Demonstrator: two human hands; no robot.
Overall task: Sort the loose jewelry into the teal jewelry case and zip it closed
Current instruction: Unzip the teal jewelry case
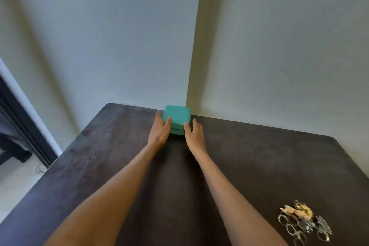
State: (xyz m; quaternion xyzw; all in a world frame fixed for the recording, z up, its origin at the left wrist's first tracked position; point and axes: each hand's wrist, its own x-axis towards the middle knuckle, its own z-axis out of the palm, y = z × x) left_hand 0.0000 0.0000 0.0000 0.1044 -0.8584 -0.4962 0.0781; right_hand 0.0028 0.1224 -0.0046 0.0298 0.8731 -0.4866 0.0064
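**Both hands at the closed teal case**

Centre frame, at the dark table's (99, 166) far edge, the left hand (159, 132) lies with straight fingers against the teal jewelry case (176, 118). The right hand (194, 136), fingers relaxed, touches its other side. Loose jewelry (303, 223) is heaped at lower right, well apart.

Dark brown table (99, 156) with rounded corners, set against pale grey-white wall (279, 46); dark-framed doorway (18, 126) at left, pale floor (14, 181) with small round drain (41, 169) beside it.
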